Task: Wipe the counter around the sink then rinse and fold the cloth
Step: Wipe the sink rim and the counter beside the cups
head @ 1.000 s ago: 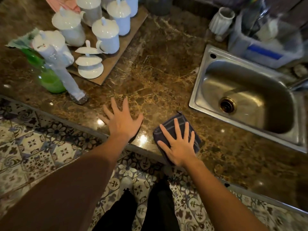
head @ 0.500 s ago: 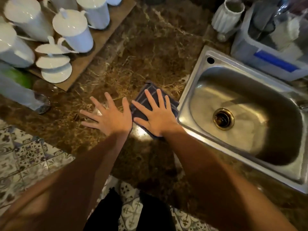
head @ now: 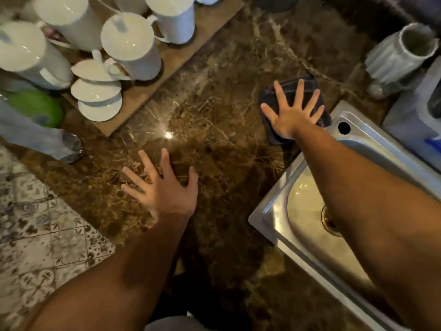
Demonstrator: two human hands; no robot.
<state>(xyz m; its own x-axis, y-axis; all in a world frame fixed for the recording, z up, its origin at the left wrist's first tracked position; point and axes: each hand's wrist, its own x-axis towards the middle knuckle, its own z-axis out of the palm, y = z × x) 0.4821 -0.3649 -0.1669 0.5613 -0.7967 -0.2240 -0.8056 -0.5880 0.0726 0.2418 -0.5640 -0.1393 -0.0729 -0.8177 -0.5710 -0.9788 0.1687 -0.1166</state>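
Note:
A dark striped cloth (head: 290, 87) lies flat on the brown marble counter (head: 214, 111), just off the far left corner of the steel sink (head: 281, 211). My right hand (head: 292, 111) presses down on the cloth with fingers spread wide; the forearm crosses over the sink basin. My left hand (head: 164, 187) rests flat on the bare counter nearer to me, fingers apart, holding nothing.
A wooden board (head: 167, 58) with several white lidded mugs (head: 133, 46) and loose lids stands at the back left. A green bottle (head: 35, 108) lies at the left edge. A ribbed white cup (head: 401, 53) and a plastic bin (head: 417, 115) stand behind the sink. Patterned floor tiles (head: 47, 235) show below.
My right hand has slid the cloth away from me along the sink's left side, from the counter's front edge to the sink's far corner. My left hand stays flat on the counter.

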